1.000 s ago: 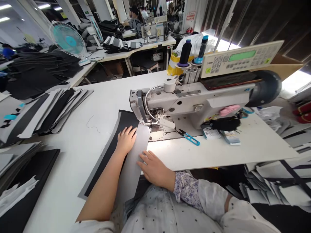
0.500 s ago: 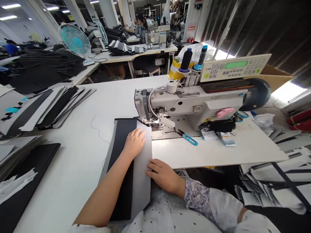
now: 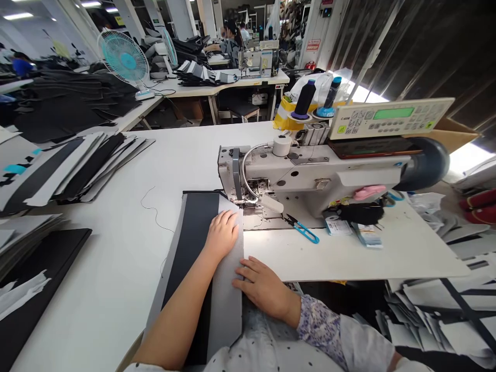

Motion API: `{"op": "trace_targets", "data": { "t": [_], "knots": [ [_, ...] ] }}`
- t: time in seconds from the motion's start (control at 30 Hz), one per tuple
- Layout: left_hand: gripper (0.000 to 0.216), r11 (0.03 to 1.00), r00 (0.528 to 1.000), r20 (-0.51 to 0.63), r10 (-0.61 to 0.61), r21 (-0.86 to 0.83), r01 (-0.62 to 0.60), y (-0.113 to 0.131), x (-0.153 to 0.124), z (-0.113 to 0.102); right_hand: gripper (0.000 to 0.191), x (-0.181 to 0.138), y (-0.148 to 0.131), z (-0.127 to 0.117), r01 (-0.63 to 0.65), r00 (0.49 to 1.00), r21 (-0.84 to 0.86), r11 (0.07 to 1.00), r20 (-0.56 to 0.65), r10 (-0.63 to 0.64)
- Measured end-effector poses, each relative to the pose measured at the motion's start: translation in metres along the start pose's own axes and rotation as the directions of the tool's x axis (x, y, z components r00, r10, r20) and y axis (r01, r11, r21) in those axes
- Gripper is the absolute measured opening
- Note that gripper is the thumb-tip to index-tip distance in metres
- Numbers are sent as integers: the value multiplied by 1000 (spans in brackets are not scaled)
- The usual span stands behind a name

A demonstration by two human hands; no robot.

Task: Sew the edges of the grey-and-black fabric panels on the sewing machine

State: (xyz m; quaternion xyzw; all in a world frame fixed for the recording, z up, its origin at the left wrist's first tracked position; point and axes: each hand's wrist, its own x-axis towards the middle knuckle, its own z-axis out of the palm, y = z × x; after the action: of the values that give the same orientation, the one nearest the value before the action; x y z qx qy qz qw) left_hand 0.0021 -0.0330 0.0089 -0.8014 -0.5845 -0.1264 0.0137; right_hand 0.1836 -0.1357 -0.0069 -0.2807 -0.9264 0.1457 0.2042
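Note:
A long fabric panel [image 3: 228, 305], grey with a dark band, lies on the white table with its far right corner at the needle area of the sewing machine [image 3: 287, 170]. My left hand [image 3: 222, 234] rests flat on the grey strip, just short of the presser foot, fingers stretched forward. Lower down, my right hand [image 3: 265, 288] lies at the panel's right edge, its fingers extended over the border and the thumb side partly out of sight. Neither hand grasps anything. Blue thread snips [image 3: 304, 230] lie right of the needle area.
Stacked fabric pieces [image 3: 85, 165] lie on the left, with a dark folded panel [image 3: 50, 289] nearer me. Thread cones [image 3: 304, 101] stand behind the machine, beside its control panel [image 3: 393, 118]. More cut pieces [image 3: 437, 320] are piled at lower right. A fan [image 3: 126, 59] stands beyond.
The view has shifted slightly, so the machine appears a little further right and lower. Both hands keep their places on the panel, fingers still extended.

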Motion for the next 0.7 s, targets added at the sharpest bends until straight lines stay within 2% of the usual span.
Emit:
{"op": "trace_targets", "data": {
  "t": [0.23, 0.6, 0.7],
  "knots": [
    [41, 1000, 1000, 7, -10, -14, 10, -4, 11, 3, 27, 6, 8, -1, -31, 1000, 47, 998, 6, 30],
    [34, 999, 999, -27, -24, -28, 24, -8, 36, 7, 38, 19, 22, -6, -156, 988, 131, 979, 22, 154],
    [31, 999, 1000, 9, 8, -54, -8, -20, 46, 2, 43, 19, 23, -5, -176, 984, 116, 978, 37, 172]
  ]
}}
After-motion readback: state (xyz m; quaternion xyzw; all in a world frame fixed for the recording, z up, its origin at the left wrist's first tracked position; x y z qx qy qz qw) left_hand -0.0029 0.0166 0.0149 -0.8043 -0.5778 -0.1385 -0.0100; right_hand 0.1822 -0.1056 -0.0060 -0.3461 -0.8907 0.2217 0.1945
